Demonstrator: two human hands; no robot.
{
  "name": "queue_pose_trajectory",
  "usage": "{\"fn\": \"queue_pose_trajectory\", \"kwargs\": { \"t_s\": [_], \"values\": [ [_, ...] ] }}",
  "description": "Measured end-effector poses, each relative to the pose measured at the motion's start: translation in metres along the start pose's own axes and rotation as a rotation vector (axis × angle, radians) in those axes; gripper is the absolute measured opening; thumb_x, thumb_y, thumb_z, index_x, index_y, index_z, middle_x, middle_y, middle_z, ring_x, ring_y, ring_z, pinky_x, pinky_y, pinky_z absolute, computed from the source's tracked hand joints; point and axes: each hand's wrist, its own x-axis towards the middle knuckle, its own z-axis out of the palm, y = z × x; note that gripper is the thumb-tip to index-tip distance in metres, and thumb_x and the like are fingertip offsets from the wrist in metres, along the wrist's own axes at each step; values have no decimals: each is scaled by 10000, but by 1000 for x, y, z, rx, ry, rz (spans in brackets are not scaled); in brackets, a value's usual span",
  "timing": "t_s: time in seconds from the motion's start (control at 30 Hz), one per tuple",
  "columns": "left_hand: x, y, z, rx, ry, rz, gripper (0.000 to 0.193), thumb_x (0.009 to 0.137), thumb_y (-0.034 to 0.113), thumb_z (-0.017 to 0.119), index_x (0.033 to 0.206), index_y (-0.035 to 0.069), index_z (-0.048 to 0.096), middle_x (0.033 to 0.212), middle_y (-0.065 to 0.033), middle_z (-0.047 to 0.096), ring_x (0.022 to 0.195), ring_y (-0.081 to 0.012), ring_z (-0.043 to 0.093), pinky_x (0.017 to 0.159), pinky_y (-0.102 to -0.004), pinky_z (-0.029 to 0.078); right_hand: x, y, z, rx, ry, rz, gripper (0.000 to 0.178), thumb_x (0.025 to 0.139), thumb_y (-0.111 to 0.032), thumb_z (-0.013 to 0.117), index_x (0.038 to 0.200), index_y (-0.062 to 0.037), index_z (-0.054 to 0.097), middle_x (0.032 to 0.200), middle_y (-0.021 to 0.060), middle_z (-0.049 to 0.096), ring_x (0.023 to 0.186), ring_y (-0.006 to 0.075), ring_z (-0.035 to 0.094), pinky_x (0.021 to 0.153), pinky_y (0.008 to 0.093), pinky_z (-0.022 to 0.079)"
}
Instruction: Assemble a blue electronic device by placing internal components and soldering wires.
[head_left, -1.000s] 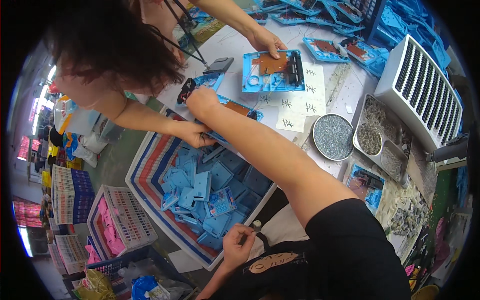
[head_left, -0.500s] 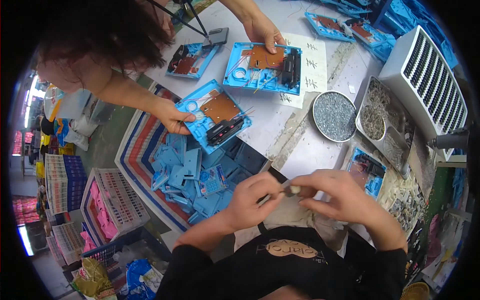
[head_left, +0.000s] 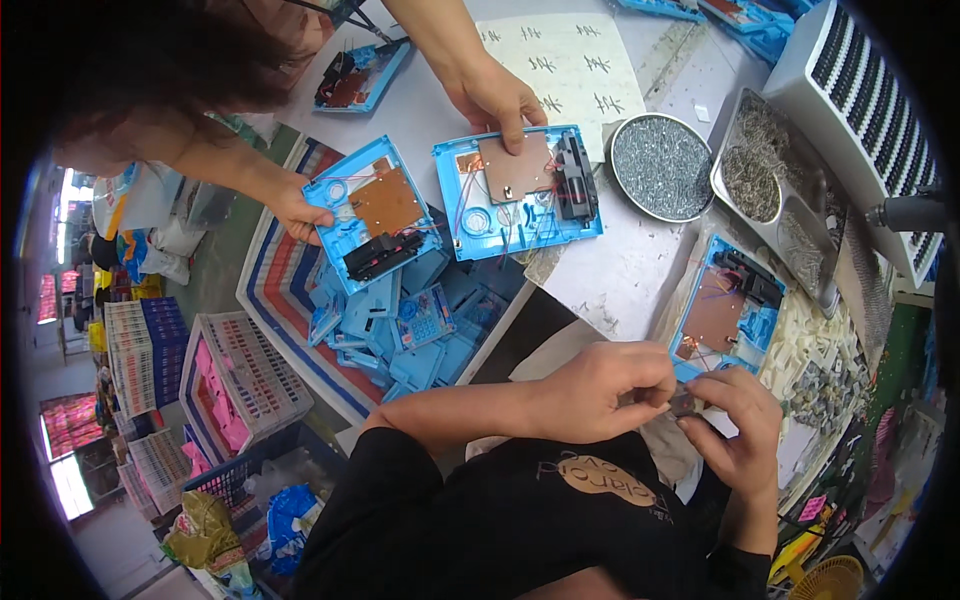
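Note:
My left hand (head_left: 610,392) is closed, its fingers pinched just above my lap. Close beside it, my right hand (head_left: 738,425) is bent into a pinch, fingertips nearly meeting the left ones. Whatever small piece lies between the fingertips is too small and hidden to name. Just beyond my hands, a light blue plastic housing (head_left: 762,327) lies open on the table, with a brown circuit board (head_left: 713,318), a black part and thin wires inside. Across from me a co-worker holds two similar housings, one blue housing (head_left: 470,238) and another blue housing (head_left: 340,262).
A round dish of small screws (head_left: 660,168) stands beside a metal tray (head_left: 790,215) with metal parts. Pale and grey small pieces (head_left: 825,385) are heaped at the right. A striped sack (head_left: 275,275) holds several blue casings (head_left: 385,330). A white rack (head_left: 805,90) stands at far right.
My two hands have moved right, towards the housing near me. The co-worker's housings have shifted left and lower, and further apart. The whole view has shifted too.

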Motion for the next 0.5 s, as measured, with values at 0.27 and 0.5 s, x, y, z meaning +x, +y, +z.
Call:
{"fn": "queue_pose_trajectory", "kwargs": {
  "t_s": [0.27, 0.5],
  "values": [
    [0, -11, 6, -36, 3, -51, 158, 834, -47, 697, 852, 23, 557, 792, -88, 545, 709, -260, 579, 633, -363, 448, -20, 5, 10, 59, 34, 163, 466, 710, -40, 845, 1144, -27, 678, 863, 126, 699, 687, 267, 645, 618, 348, 476],
    [-6, -21, -4, -62, 30, -82, 173, 826, -55, 704, 857, 26, 555, 793, -88, 545, 711, -267, 577, 637, -366, 449, -8, 9, 20, 79, 2, 188, 471, 721, -37, 842, 1165, -31, 683, 845, 107, 698, 692, 257, 662, 627, 342, 490]
  ]
}}
